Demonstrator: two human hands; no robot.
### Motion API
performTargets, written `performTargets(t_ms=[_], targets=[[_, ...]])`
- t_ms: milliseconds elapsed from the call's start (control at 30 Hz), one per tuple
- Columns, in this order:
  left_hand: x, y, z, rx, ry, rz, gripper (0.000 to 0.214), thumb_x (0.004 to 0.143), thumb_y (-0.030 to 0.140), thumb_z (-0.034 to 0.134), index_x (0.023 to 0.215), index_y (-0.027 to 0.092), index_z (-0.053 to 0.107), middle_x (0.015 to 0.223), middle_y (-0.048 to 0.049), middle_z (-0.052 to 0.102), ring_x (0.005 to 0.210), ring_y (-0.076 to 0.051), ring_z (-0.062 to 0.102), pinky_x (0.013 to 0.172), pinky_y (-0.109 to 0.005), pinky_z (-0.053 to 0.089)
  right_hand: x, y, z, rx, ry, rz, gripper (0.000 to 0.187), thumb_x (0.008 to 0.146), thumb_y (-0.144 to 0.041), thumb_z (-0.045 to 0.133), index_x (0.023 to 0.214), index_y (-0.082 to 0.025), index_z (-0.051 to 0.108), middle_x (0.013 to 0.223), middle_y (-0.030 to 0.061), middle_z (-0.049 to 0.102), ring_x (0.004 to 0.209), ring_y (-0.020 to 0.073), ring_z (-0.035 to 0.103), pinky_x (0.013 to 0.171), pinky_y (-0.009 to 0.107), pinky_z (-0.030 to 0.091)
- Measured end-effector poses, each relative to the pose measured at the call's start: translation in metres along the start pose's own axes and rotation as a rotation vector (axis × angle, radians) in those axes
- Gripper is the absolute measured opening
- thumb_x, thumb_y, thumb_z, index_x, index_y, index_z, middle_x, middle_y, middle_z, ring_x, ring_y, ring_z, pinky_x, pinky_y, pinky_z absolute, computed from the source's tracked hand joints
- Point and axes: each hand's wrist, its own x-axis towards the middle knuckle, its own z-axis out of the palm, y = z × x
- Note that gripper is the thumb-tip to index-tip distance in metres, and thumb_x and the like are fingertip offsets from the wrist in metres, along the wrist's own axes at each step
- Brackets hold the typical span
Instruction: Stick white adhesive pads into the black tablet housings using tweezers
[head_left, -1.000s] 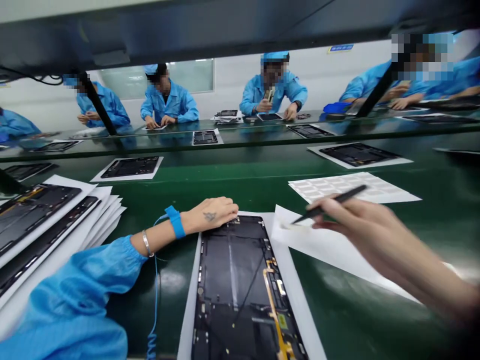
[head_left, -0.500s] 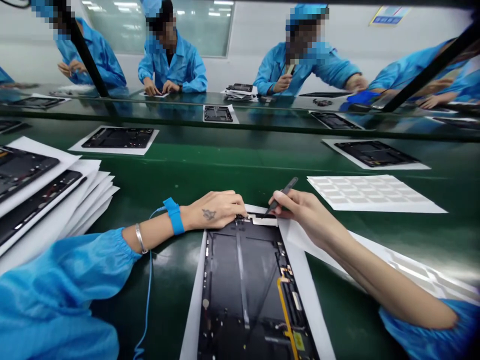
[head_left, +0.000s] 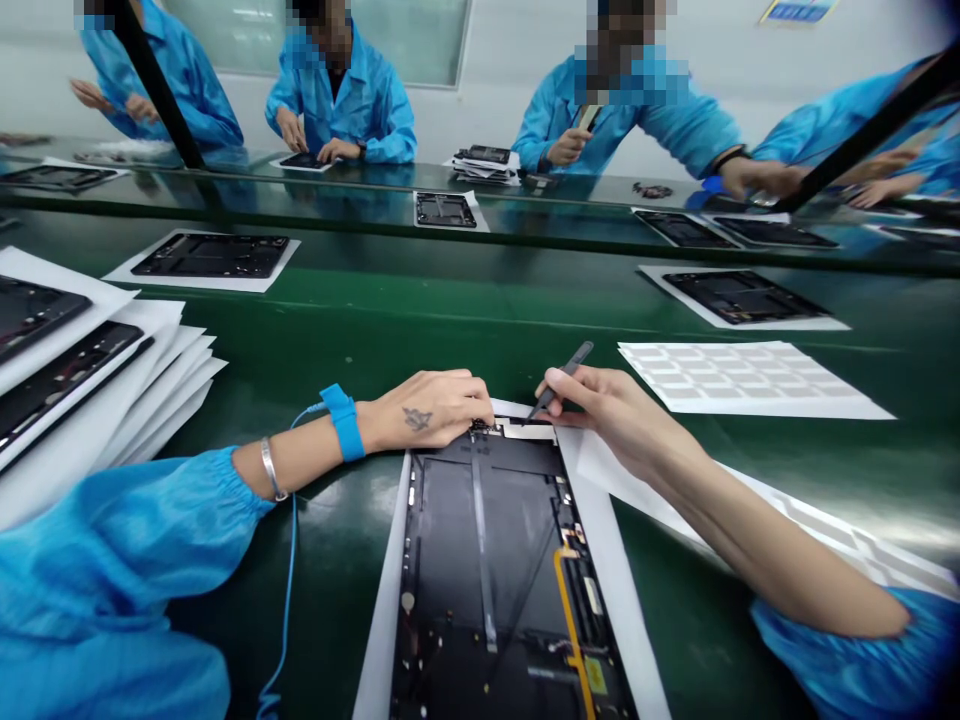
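An open black tablet chassis [head_left: 495,560] lies on a white sheet [head_left: 379,650] on the green bench in front of me. My left hand [head_left: 431,410], with a blue wrist strap, rests curled on the chassis's far left corner and presses it. My right hand [head_left: 611,405] is closed on black tweezers [head_left: 561,378], whose tip touches a small white strip [head_left: 525,430] at the chassis's far edge.
A white sheet of sticker pads [head_left: 739,378] lies to the right, a second sheet [head_left: 847,545] under my right forearm. Stacked chassis on white sheets [head_left: 82,370] sit left. More chassis [head_left: 214,256] lie on the belt. Several people in blue coats work opposite.
My right hand carried the tweezers from the sheet on the right to the chassis's far edge, where the white strip now lies. My left hand stayed on the corner. The view tilted down.
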Motion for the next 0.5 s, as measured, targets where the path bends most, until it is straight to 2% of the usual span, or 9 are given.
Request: performTargets(t_ms=[267, 500], targets=[[-0.0005, -0.0011, 0.0006, 0.001, 0.023, 0.010, 0.024, 0.096, 0.008, 0.043, 0.099, 0.015, 0.066, 0.102, -0.0060, 0.067, 0.087, -0.016, 0.056, 0.074, -0.027, 0.045, 0.0018, -0.0011, 0.0009, -0.023, 0.019, 0.028, 0.058, 0.050, -0.071, 0.081, 0.062, -0.018, 0.062, 0.066, 0.0012, 0.059, 0.064, 0.0138, 0.059, 0.071, 0.030, 0.055], [0.0000, 0.0002, -0.0001, 0.048, -0.010, 0.002, 0.024, 0.095, 0.008, 0.044, 0.102, 0.015, 0.066, 0.103, -0.0057, 0.066, 0.087, -0.016, 0.055, 0.071, -0.027, 0.045, 0.0027, 0.0011, 0.0011, -0.045, 0.015, -0.004, 0.057, 0.053, -0.071, 0.080, 0.063, -0.018, 0.061, 0.062, 0.0006, 0.057, 0.062, 0.0145, 0.060, 0.069, 0.031, 0.056]])
